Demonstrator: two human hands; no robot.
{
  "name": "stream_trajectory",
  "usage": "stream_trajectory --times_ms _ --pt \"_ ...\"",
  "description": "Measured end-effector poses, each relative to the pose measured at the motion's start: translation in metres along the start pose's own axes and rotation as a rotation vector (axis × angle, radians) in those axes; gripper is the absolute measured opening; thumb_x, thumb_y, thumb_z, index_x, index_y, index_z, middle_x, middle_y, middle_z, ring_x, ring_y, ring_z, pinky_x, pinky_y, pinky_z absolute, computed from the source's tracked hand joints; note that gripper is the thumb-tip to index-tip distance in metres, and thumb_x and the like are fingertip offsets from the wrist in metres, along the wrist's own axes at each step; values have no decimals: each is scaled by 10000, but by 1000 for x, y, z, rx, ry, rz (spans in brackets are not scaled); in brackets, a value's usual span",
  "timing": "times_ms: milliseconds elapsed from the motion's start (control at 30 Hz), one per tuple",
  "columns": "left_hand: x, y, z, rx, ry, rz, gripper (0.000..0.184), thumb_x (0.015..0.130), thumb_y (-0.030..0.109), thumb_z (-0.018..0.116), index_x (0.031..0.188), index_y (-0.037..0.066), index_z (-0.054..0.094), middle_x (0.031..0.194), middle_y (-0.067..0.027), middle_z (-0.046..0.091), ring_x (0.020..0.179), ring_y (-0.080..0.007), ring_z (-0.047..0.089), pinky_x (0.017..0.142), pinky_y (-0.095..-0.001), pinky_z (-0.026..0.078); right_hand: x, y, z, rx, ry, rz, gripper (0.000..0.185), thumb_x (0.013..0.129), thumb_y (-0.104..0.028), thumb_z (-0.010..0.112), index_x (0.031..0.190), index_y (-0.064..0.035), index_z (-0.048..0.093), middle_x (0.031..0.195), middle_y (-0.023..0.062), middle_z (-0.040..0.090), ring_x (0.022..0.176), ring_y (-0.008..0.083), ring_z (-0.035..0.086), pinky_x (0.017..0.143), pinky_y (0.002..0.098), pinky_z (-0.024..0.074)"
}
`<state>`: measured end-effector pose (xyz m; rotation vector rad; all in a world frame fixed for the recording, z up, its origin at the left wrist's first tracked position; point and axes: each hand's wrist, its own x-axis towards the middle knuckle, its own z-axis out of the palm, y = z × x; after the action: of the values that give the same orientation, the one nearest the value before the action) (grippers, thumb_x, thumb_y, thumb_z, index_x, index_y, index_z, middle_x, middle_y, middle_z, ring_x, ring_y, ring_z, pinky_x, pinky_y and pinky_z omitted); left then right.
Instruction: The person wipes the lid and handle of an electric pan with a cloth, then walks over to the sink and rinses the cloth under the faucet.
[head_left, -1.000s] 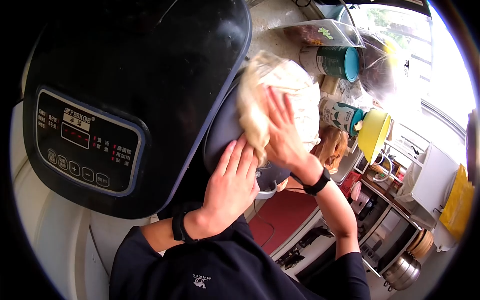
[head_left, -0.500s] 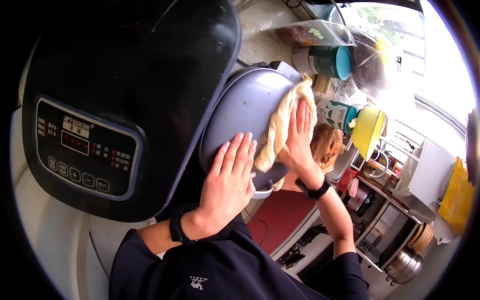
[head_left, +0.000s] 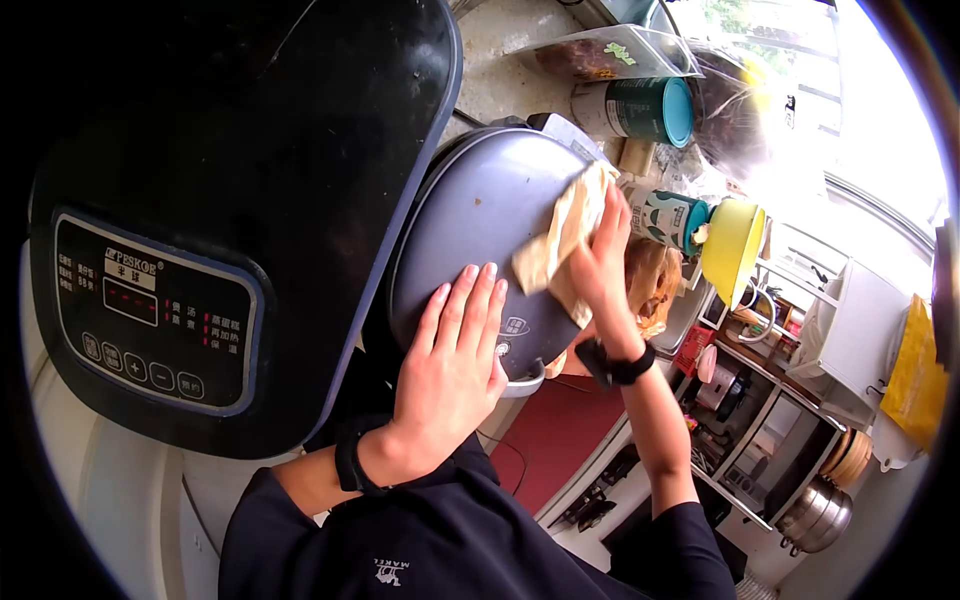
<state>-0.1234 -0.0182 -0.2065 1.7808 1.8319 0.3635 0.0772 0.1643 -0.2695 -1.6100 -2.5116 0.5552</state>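
Note:
My left hand (head_left: 450, 370) lies flat on the rounded blue-grey lid (head_left: 480, 220) of a kitchen appliance, its fingers stretched out. On the right side of that lid, my right hand (head_left: 603, 262) grips a tan cloth (head_left: 562, 240) and presses it to the surface. The cloth is bunched, with loose folds reaching toward the middle of the lid. A small printed mark and a round button show near my left thumb. Immediately left of the lid stands a big black rice cooker (head_left: 200, 200) with a button panel (head_left: 150, 310).
Beyond the lid are two teal-capped cans (head_left: 640, 110), a clear box (head_left: 610, 55) and plastic bags (head_left: 735, 120). A yellow bowl (head_left: 730, 255) sits to the right, near a brown bag (head_left: 652, 285). Farther off are a shelf rack (head_left: 765, 450) and a steel pot (head_left: 815, 515).
My right hand has moved the cloth slightly on the lid, and the cloth is bunched differently, uncovering the printed mark. My left hand stays on the lid. The view has shifted a little.

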Motion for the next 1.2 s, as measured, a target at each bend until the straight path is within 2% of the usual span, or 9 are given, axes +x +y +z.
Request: stream_trajectory --times_ms 100,367,533,667,767,800,900,1033,1200 --pt "-2 3 -2 -13 -4 4 717 887 254 601 1540 -5 461 1628 -160 413 1531 -284 360 1284 -425 254 4 -9 -8 162 -10 55 734 908 -64 605 1592 -50 338 1537 276 336 1448 458 349 1209 494 314" --pt "-2 2 0 -16 13 9 704 881 230 598 1529 -16 475 1620 -170 421 1521 -295 375 1281 -429 264 27 -38 -8 -33 -26 17 613 957 -141 600 1536 -22 437 1565 296 330 1446 476 336 1213 525 303" --pt "0 5 -1 -6 -7 8 707 888 239 597 1531 -23 468 1625 -176 413 1525 -308 367 1280 -436 266 43 -66 -6 20 -123 -327 672 893 -73 550 1538 44 400 1619 280 331 1515 437 300 1255 500 249" --pt "0 4 1 -3 4 10 702 896 243 593 1533 -22 466 1634 -177 401 1530 -308 360 1282 -442 261 23 -1 -12 -13 -52 -151 633 965 -146 523 1551 49 383 1637 278 328 1523 443 302 1263 501 236" --pt "1 4 2 -2 6 1 696 902 245 589 1535 -18 466 1638 -176 396 1533 -306 356 1284 -443 257 21 -24 -7 106 -65 -39 616 994 -168 538 1550 45 382 1644 298 291 1541 465 250 1273 510 206" --pt "1 4 3 -1 4 3 695 904 246 588 1536 -16 465 1639 -175 395 1534 -306 354 1285 -442 256 15 -32 -4 -92 -50 -158 593 974 -115 540 1534 37 415 1660 290 265 1546 476 224 1271 526 198" --pt "0 6 4 28 2 3 691 909 254 582 1536 -12 467 1639 -174 395 1537 -304 351 1286 -448 251 -17 -54 -12 -16 -151 -270 603 890 12 526 1492 19 484 1692 264 218 1546 496 209 1266 546 203" --pt "1 7 7 36 2 6 681 910 267 585 1520 -17 484 1634 -175 407 1540 -307 347 1284 -462 249 -32 -66 -20 -97 -65 -272 872 682 183 522 1515 -75 510 1493 205 444 1389 407 410 1178 501 321" --pt "1 7 4 51 -12 16 673 912 276 588 1509 -21 497 1629 -170 419 1539 -310 348 1284 -459 244 -4 -69 -24 -50 -97 -281 805 738 138 577 1504 -106 545 1261 172 534 1119 329 529 1021 454 412"
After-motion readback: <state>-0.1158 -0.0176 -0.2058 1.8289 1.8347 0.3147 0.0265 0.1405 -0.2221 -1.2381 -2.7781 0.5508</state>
